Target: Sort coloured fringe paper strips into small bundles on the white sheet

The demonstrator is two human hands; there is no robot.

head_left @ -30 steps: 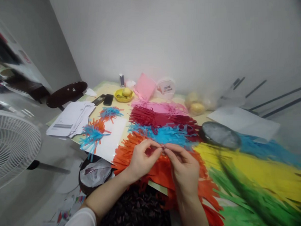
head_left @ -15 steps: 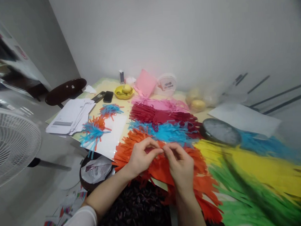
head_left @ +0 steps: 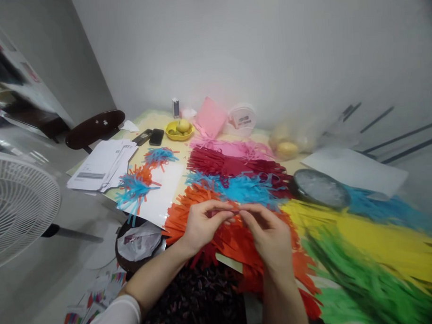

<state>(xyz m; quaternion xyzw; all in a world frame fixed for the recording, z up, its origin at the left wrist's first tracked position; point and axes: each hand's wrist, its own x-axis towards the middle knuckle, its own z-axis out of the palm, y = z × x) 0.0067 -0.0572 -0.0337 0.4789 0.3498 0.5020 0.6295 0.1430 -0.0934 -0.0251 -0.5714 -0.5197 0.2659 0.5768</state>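
My left hand [head_left: 203,226] and my right hand [head_left: 270,233] are held close together over the orange fringed tissue paper [head_left: 184,208]. Both are closed in a pinch. A thin reddish paper strip [head_left: 236,212] stretches between their fingertips; the fingers cover most of it. Dark red fringe [head_left: 206,255] hangs beneath my left hand, and I cannot make out whether it belongs to the strip. Just beyond lie blue fringed paper [head_left: 243,189], a dark red fringed stack [head_left: 233,166] and pink fringed paper [head_left: 233,148].
Blue-orange tassels [head_left: 135,189] lie on a white sheet at left, near stacked papers [head_left: 96,168], a phone [head_left: 156,136] and a yellow fruit bowl [head_left: 179,131]. Yellow [head_left: 367,232] and green fringe [head_left: 368,275] spread at right, by a dark round dish [head_left: 321,189]. A fan [head_left: 22,209] stands left.
My right hand has shifted right, so the fingertips are farther apart and the reddish strip shows between them. Dark red fringe now shows below my left hand.
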